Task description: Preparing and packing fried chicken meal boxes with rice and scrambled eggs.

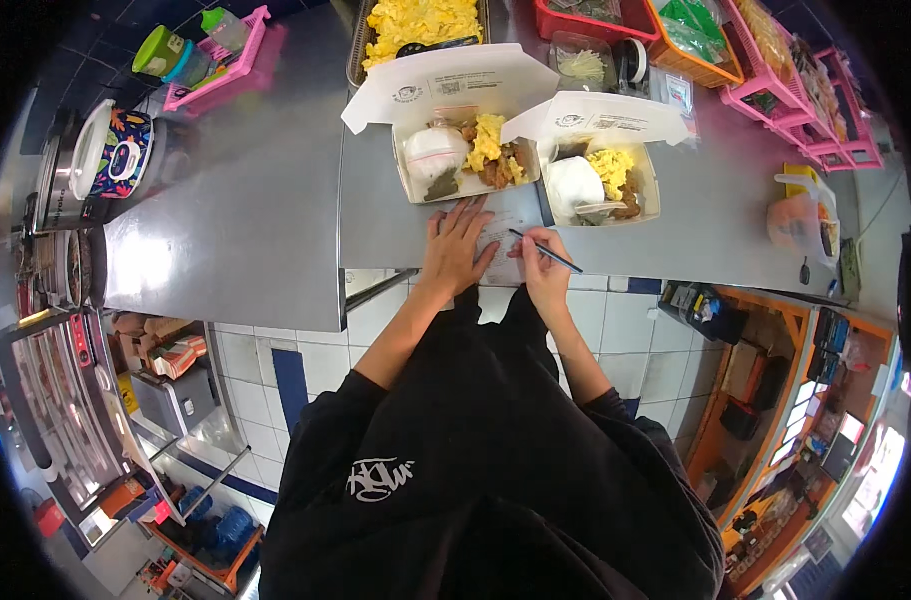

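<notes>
My left hand [455, 244] lies with its fingers apart on the left part of a paper slip [505, 238] that bears writing, flat on the steel counter. Between the thumb and fingers of my right hand [543, 255] is a dark pen [553, 253], tilted over the slip's right side. Just beyond my hands stand two opened paper food boxes, a larger one [470, 190] on the left and a smaller one [604, 217] on the right. Each contains wrapped white rice, scrambled egg and browned fried pieces.
Behind the boxes stand a tray of scrambled egg [425, 26], a red basket [598, 28], an orange basket [699, 64] and a clear tub [581, 64]. Pink racks [774, 105] are at the right. A pink basket [227, 79] and a patterned container [129, 154] stand at the left.
</notes>
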The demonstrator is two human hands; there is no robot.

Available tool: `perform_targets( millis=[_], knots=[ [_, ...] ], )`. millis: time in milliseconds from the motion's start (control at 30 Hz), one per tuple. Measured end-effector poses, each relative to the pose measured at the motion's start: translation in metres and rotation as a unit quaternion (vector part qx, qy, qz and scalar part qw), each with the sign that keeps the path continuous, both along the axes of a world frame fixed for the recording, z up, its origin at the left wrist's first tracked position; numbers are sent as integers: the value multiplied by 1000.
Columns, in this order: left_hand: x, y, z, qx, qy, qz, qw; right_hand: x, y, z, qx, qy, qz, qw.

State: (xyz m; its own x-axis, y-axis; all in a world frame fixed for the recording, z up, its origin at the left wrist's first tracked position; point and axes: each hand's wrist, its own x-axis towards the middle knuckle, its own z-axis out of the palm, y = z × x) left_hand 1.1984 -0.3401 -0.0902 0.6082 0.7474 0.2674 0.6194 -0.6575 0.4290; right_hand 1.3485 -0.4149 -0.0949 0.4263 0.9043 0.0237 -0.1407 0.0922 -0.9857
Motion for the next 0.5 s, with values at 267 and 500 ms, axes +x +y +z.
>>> perform_targets(
  millis=[267, 500],
  knots=[
    [-3, -2, -2, -15, -5, 2, 1000, 7, 6, -8, -68, -195, -27, 978],
    [-3, -1, 1, -7, 1, 6, 1000, 5, 9, -1, -60, -247, -31, 967]
  ],
)
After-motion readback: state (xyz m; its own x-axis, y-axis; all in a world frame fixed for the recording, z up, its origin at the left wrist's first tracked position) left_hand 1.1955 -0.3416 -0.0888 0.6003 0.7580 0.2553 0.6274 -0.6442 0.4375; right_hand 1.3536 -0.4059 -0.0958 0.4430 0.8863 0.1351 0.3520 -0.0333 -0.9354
